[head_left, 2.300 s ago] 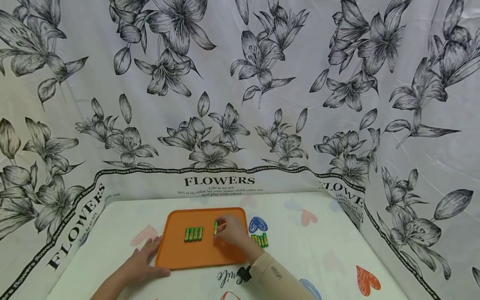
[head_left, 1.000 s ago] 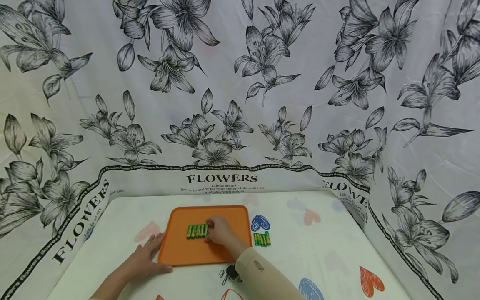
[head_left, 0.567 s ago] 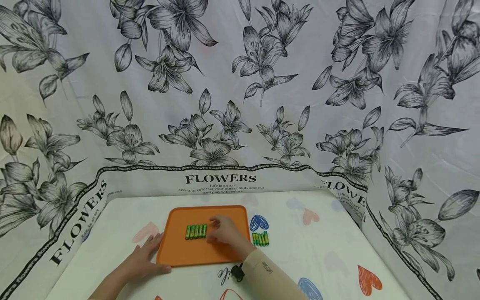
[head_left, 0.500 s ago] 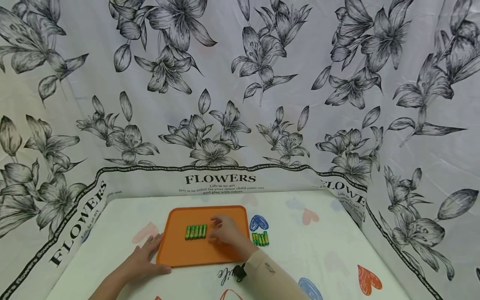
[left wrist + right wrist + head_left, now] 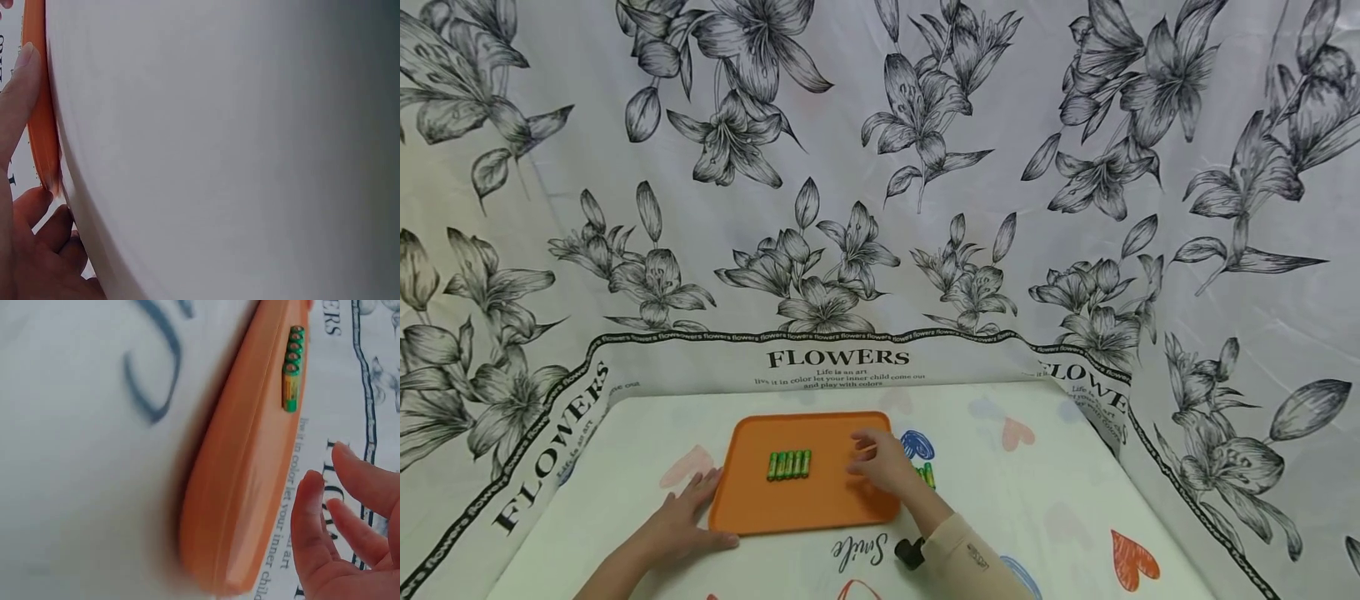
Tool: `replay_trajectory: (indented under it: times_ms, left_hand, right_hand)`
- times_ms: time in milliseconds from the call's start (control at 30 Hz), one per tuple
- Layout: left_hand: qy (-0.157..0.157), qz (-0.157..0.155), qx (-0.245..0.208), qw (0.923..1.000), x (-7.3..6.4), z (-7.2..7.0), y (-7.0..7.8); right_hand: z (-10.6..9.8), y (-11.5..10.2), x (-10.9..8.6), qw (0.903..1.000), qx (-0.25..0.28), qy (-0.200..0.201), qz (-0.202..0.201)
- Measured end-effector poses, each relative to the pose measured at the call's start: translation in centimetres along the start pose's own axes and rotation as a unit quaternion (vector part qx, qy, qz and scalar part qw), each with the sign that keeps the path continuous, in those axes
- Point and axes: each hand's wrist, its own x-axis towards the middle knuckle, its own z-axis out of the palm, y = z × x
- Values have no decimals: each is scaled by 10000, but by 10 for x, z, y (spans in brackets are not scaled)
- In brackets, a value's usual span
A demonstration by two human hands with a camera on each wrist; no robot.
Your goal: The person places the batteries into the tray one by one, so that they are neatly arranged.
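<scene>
A row of several green AAA-like batteries (image 5: 788,465) lies side by side on the orange tray (image 5: 820,510). My right hand (image 5: 883,462) hovers over the tray's right part, fingers loosely bent and apart, holding nothing. In the right wrist view, thumb and fingers (image 5: 309,506) are spread, away from the battery row (image 5: 291,387). My left hand (image 5: 677,521) rests at the tray's left side, its thumb by the near corner and its fingers against the left edge. The left wrist view shows the straight thumb (image 5: 22,87) along the tray's rim (image 5: 42,137).
More green batteries (image 5: 929,476) lie on the white cloth just right of the tray, partly hidden by my right hand. A heart-printed cloth (image 5: 1060,492) covers the table. A flower-patterned curtain (image 5: 842,250) stands behind it and along the sides.
My right hand set one more battery at the right end of the row, let go and drew back to the right, opening its fingers. My left hand stayed at the tray.
</scene>
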Motion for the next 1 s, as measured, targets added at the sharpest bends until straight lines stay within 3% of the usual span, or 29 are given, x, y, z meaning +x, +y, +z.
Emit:
replay_trajectory:
  times_ms: [433, 1000]
  left_hand:
    - [28, 4, 93, 10000, 3, -1, 0]
    - [-18, -70, 91, 9999, 4, -1, 0]
  right_hand:
    - [-48, 14, -22, 9990, -194, 322, -232]
    - [-85, 46, -41, 9979, 2, 640, 83]
